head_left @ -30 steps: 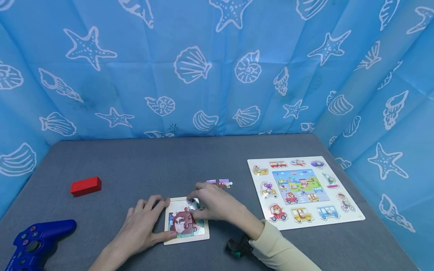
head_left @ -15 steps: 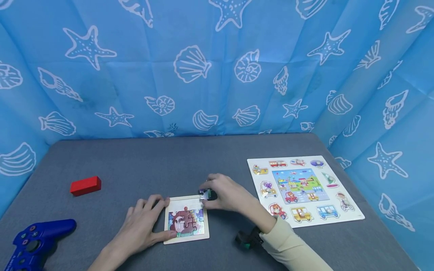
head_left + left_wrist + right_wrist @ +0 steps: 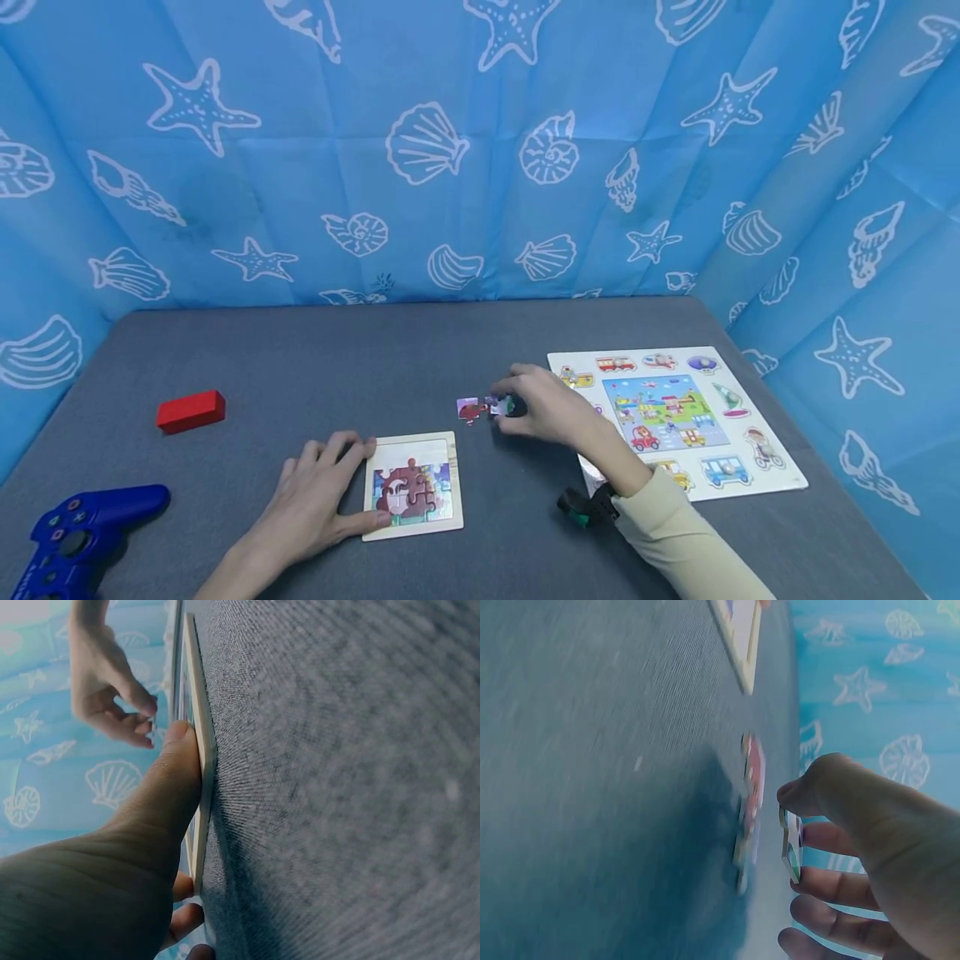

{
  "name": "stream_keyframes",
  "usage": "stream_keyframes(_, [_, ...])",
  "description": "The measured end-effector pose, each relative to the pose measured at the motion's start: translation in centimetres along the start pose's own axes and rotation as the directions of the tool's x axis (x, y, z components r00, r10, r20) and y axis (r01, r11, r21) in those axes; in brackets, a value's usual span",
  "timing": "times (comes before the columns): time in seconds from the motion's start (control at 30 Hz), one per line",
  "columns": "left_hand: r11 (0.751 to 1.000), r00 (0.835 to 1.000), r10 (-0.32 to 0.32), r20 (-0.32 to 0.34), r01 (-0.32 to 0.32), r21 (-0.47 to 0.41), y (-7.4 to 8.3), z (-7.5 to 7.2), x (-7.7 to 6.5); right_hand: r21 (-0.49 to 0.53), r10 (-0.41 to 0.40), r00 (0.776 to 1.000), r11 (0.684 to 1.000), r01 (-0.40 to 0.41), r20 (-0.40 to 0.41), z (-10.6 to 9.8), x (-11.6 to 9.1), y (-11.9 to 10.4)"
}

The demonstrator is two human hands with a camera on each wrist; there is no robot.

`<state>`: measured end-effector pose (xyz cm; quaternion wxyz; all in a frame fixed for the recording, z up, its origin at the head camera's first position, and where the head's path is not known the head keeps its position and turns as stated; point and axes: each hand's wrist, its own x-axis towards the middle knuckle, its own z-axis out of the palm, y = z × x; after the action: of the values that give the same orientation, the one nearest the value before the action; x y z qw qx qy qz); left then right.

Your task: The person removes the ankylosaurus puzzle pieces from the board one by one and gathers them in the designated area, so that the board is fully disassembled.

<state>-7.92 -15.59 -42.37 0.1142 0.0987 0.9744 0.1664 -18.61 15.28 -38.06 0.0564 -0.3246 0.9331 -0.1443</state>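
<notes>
Since half a second ago, your right hand [image 3: 551, 407] has moved from the top right corner of the one wooden frame [image 3: 412, 531] to the two loose puzzle pieces [image 3: 468, 408], pinching one more piece [image 3: 791, 847] above the table [image 3: 315, 367]. Your left hand [image 3: 318, 492] still grips the frame's left side; one picture board [image 3: 737, 433] lies right, one red block [image 3: 191, 412] and one blue controller [image 3: 82, 533] left.

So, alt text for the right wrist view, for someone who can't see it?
The right hand pinches a puzzle piece above a grey tabletop where other pieces lie. A pale frame and blue patterned curtain are partly visible.
</notes>
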Motion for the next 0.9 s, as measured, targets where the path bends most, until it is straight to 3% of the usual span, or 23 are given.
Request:
stream_keyframes(0.43, [1.0,1.0,-0.012,0.005,0.012,-0.012,0.0,0.0,0.0,0.016,0.056,0.998,0.998,-0.056,0.017,-0.1,-0.5,3.4])
stream_keyframes(0.9, [1.0,1.0,-0.019,-0.005,0.019,-0.015,0.0,0.1,0.0,0.004,0.064,0.996,0.998,-0.065,0.066,0.3,-0.7,3.8])
